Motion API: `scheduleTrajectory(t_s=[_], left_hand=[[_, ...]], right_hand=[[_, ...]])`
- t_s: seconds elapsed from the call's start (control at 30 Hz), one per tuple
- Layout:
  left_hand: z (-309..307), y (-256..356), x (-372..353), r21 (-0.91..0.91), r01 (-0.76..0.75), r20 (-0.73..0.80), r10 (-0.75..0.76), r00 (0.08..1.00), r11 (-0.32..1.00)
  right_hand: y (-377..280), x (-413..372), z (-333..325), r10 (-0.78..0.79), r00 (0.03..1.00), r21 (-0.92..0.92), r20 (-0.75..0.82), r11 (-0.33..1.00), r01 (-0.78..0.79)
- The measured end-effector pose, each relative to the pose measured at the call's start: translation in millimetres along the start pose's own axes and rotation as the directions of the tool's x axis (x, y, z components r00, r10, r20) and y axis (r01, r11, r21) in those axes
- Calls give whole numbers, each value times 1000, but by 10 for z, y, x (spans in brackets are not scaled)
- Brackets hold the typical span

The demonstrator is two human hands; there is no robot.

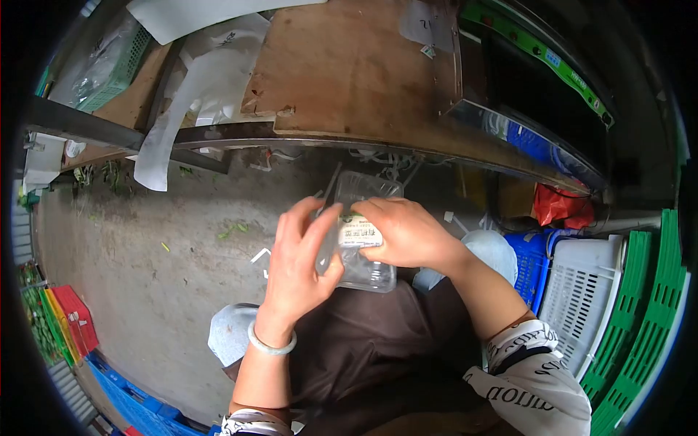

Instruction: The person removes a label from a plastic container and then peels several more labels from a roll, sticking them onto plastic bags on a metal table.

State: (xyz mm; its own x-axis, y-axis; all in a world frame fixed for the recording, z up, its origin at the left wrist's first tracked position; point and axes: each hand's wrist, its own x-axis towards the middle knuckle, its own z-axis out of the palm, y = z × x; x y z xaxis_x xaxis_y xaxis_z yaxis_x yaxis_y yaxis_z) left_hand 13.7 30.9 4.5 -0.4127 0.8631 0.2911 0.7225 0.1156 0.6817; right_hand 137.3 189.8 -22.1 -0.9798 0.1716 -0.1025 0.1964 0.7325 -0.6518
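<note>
A clear plastic container (369,276) with a white printed label (358,231) is held over the lap, above the dark apron. My right hand (407,232) grips its right side, thumb and fingers closed at the label. My left hand (302,254) is at the container's left side, its fingers apart and curved; whether the fingertips touch the plastic cannot be made out. A pale bracelet (272,341) circles the left wrist.
Ahead lies a wooden worktable (334,65), with a green-edged machine (545,62) at its right. A blue crate (529,261), a white crate (582,291) and green crates (632,320) stand at the right. At lower left is a blue crate edge (138,396).
</note>
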Motion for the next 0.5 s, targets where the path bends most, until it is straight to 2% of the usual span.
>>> scheduleTrajectory(t_s=[0.13, 0.33, 0.5], left_hand=[[81, -75, -107, -87, -55, 188, 70, 980, 995], [213, -98, -212, -73, -129, 242, 143, 960, 989], [247, -55, -257, -93, -134, 310, 156, 938, 987]], right_hand=[[34, -26, -28, -23, 992, 14, 126, 1000, 21], [96, -51, -92, -29, 927, 67, 375, 998, 4], [220, -76, -28, -70, 869, 108, 489, 994, 19]])
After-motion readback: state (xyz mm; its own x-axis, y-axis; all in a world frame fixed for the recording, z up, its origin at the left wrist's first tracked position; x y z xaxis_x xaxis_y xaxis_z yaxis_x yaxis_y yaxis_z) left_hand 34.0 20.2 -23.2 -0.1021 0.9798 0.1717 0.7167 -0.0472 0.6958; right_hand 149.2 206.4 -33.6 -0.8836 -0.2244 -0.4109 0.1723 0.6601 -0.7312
